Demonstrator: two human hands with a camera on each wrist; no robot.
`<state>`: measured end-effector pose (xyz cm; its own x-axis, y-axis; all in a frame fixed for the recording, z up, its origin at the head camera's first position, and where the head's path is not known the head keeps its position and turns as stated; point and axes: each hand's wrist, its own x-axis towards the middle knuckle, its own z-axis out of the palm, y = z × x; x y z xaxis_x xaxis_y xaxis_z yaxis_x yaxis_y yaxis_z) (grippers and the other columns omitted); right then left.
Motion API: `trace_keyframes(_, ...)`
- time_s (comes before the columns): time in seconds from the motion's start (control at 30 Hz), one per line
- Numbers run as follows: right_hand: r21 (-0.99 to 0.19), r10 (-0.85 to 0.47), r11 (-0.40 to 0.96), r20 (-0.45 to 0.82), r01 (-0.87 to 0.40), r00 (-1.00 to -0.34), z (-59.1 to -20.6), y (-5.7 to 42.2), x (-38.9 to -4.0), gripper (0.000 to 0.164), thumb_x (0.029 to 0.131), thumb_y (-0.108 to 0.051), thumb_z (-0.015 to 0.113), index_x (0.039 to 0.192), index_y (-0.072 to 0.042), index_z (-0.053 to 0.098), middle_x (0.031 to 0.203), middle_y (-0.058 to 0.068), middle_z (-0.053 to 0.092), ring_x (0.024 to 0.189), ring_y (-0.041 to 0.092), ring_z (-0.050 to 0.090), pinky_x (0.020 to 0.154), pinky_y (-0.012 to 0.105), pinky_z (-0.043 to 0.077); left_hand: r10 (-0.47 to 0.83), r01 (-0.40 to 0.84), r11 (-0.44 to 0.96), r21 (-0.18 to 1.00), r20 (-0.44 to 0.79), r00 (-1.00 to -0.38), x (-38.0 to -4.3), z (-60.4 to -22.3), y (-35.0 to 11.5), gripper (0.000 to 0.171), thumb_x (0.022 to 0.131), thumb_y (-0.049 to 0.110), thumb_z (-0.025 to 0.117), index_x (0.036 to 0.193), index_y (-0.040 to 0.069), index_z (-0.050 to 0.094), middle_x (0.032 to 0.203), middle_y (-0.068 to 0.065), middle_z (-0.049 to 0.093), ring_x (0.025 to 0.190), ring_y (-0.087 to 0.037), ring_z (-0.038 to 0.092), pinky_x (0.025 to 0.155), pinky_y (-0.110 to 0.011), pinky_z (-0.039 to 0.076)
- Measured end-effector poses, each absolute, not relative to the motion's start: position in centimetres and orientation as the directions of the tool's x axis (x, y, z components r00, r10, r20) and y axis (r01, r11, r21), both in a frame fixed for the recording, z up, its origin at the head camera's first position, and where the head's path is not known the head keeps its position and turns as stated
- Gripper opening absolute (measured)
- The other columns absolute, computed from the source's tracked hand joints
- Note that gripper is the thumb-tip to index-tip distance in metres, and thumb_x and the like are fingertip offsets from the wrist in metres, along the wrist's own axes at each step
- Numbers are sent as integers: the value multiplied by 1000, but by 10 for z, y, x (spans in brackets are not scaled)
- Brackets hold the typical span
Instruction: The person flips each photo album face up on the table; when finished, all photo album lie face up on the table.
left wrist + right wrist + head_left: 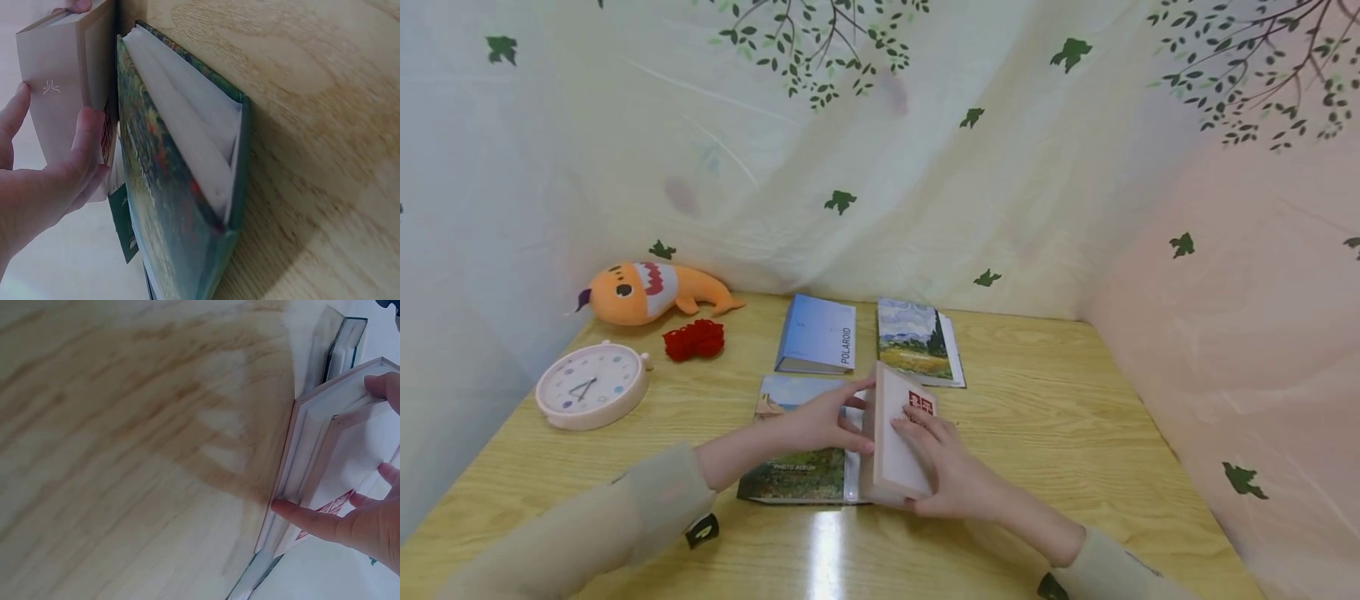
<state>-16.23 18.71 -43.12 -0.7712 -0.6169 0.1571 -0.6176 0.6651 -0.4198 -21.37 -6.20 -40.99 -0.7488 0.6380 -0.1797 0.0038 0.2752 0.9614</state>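
Both hands hold a pale pink, thick album [901,475] with a red square mark on its cover. It is tilted, its spine toward the left. My left hand [827,421] has its fingers and thumb at the spine, where a small white emblem shows in the left wrist view. My right hand [958,475] grips the album from the right, thumb at its lower edge and fingers across the cover. Just left of it, partly under my left hand, lies a landscape-covered photo album [169,169] with white pages and a green edge.
Behind the hands lie a blue Polaroid album [816,329] and an album with a painted landscape [913,337]. To the left are a pink clock [591,387], red yarn [694,340] and an orange plush shark [651,292]. Patterned cloth [850,150] hangs around the wooden table [1052,400].
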Motion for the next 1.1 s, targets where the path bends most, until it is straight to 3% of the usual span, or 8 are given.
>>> trace_keyframes(0.17, -372, -645, 665, 149, -647, -749, -432, 196, -166, 96, 62, -38, 82, 144, -24, 35, 155, 5, 23, 134, 33, 29, 97, 53, 41, 654, -50, 255, 966, -211, -726, -215, -415, -55, 110, 77, 13, 78, 153, 30, -1, 147, -28, 29, 101, -27, 64, 82, -38, 55)
trace_keyframes(0.23, -356, -652, 670, 138, -651, -746, -432, 200, -167, 95, 62, -38, 82, 143, -24, 36, 154, 5, 23, 133, 32, 30, 97, 52, 43, 663, -52, 260, 964, -217, -716, -215, -416, -52, 109, 78, 13, 78, 153, 31, 0, 148, -27, 28, 103, -27, 63, 83, -37, 55)
trace_keyframes(0.43, -300, -691, 666, 96, -683, -717, -433, 210, -171, 87, 63, -35, 81, 138, -20, 41, 152, 9, 29, 133, 35, 31, 98, 54, 41, 687, 51, 336, 940, -208, -696, -213, -424, -44, 101, 78, 16, 77, 153, 19, 10, 150, -22, 29, 106, -24, 62, 82, -32, 55)
trace_keyframes(0.57, -248, -703, 674, 71, -695, -707, -435, 216, -175, 82, 64, -35, 80, 136, -19, 44, 150, 10, 32, 132, 37, 33, 99, 57, 40, 701, 142, 408, 902, -210, -682, -211, -429, -39, 99, 80, 22, 76, 153, 13, 10, 142, -19, 43, 107, -23, 62, 82, -28, 54)
trace_keyframes(0.7, -218, -695, 690, 68, -691, -716, -437, 220, -178, 82, 63, -38, 80, 135, -20, 44, 149, 10, 33, 132, 36, 34, 98, 55, 41, 694, 158, 427, 890, -211, -688, -211, -431, -34, 97, 81, 23, 75, 153, 12, 12, 131, -19, 54, 108, -24, 62, 82, -27, 54)
trace_keyframes(0.9, -207, -686, 703, 52, -680, -725, -437, 222, -180, 82, 64, -41, 80, 135, -21, 44, 149, 9, 34, 132, 37, 33, 92, 59, 44, 683, 150, 415, 897, -199, -703, -213, -432, -31, 93, 81, 19, 75, 151, 9, 16, 136, -19, 49, 107, -24, 62, 81, -28, 54)
trace_keyframes(1.0, -219, -688, 701, 40, -679, -724, -435, 224, -180, 82, 64, -42, 81, 135, -22, 45, 149, 9, 33, 133, 39, 33, 90, 62, 44, 688, 237, 465, 853, -179, -704, -213, -432, -31, 90, 80, 23, 76, 150, 6, 21, 130, -16, 54, 106, -23, 61, 83, -29, 53)
trace_keyframes(1.1, -218, -692, 701, 22, -679, -722, -434, 226, -181, 83, 64, -44, 81, 136, -24, 44, 150, 7, 33, 133, 40, 32, 88, 64, 44, 692, 395, 554, 733, -142, -708, -214, -433, -30, 88, 79, 35, 76, 147, 5, 29, 133, -13, 53, 115, -23, 56, 94, -33, 48)
